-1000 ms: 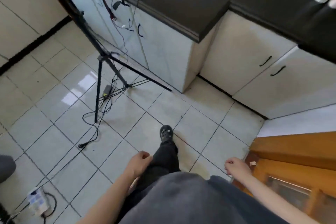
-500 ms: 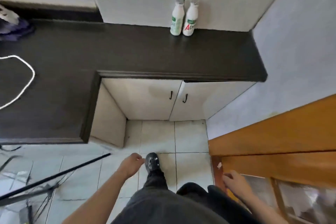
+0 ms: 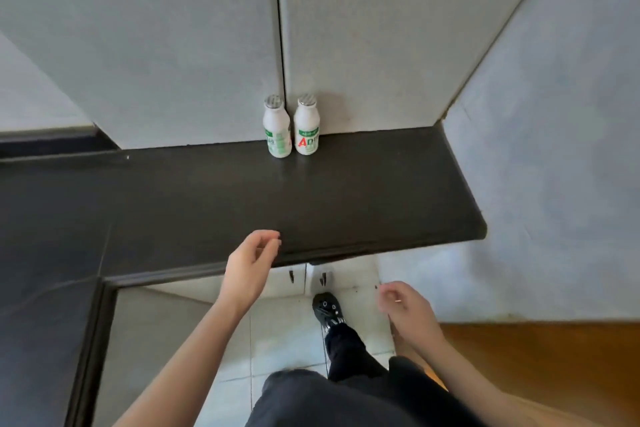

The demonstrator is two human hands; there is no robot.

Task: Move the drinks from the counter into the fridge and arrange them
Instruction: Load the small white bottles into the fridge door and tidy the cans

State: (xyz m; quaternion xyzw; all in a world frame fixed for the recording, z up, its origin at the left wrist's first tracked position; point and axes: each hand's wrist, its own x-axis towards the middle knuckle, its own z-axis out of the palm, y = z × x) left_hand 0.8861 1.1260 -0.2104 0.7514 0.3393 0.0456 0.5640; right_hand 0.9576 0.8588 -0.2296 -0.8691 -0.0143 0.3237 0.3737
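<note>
Two small white drink bottles stand upright side by side at the back of the dark counter (image 3: 363, 198), against the grey wall panels. The left bottle (image 3: 276, 128) has a green label; the right bottle (image 3: 307, 126) shows red and green letters. Both have silver caps. My left hand (image 3: 249, 265) hovers over the counter's front edge, fingers loosely curled and apart, holding nothing, well short of the bottles. My right hand (image 3: 405, 308) is lower, in front of the counter, fingers loosely bent, empty. No fridge is in view.
The counter turns an L corner at the left (image 3: 52, 270). White cabinet doors with dark handles (image 3: 306, 279) sit under it. A brown wooden surface (image 3: 540, 367) lies at the lower right, a grey wall (image 3: 554, 149) on the right. My shoe (image 3: 327, 310) stands on white floor tiles.
The view has swung from the tiled floor up to the counter and closed in on the two bottles. My left hand has risen to the counter edge; my right hand has lifted too.
</note>
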